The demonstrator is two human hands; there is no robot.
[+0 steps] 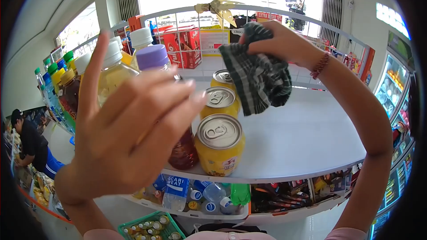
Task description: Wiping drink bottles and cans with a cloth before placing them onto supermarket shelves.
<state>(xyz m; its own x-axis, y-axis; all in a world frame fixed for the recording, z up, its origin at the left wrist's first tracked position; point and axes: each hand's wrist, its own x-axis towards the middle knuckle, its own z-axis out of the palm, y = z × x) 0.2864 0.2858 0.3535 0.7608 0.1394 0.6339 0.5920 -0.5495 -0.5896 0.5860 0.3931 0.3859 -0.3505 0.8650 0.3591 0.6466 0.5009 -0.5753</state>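
My right hand (pixel 278 41), with a beaded bracelet at the wrist, grips a bunched dark green and white checked cloth (pixel 263 76) above the white shelf (pixel 300 130). Just left of the cloth, yellow drink cans (pixel 220 146) with silver tops stand in a row running front to back. My left hand (pixel 133 130), blurred, is raised in front of the bottles with its fingers spread and nothing seen in it. Behind it show a bottle with a purple cap (pixel 152 56) and clear bottles with white caps (pixel 111 53). A bottle of dark red drink (pixel 183 153) stands beside the front can.
A white wire rail (pixel 247 10) runs along the shelf's back, with red boxes (pixel 181 46) there. Below are a bin of bottles (pixel 200 196) and a green crate (pixel 150 226) on the floor. A person in black (pixel 33 140) bends at far left. Glass-door fridges (pixel 393 83) stand at right.
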